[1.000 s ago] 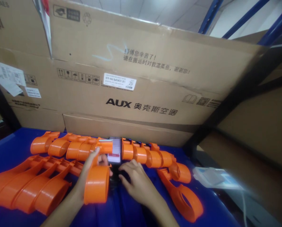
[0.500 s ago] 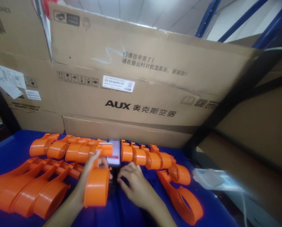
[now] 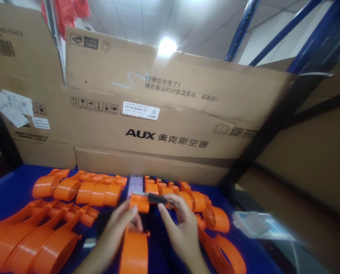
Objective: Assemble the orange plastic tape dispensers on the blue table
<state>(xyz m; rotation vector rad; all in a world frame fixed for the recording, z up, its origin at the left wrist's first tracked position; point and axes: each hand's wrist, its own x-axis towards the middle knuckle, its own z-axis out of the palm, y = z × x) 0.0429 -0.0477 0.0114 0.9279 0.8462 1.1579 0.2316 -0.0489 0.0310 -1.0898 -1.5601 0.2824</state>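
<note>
My left hand [image 3: 117,230] is closed round the neck of an orange plastic piece [image 3: 134,253], which has a wide ring at its lower end and a short tube at the top. A thin silvery edge shows along that tube. My right hand [image 3: 183,230] pinches a black cylindrical grip [image 3: 157,199] between thumb and fingers. The grip lies level, its left end at the right end of the orange tube; whether it sits on or merely touches the tube cannot be made out.
Similar orange pieces stand in rows at the left [image 3: 41,236] and right [image 3: 197,201] on a blue surface [image 3: 13,177]. A phone [image 3: 135,185] lies behind my hands. A large cardboard box [image 3: 164,156] forms the back, with a dark rack post [image 3: 252,144] at right.
My right hand has risen and now holds the black grip against the orange piece's tube. My left hand has moved slightly right and lower with the orange piece. The view has tilted up.
</note>
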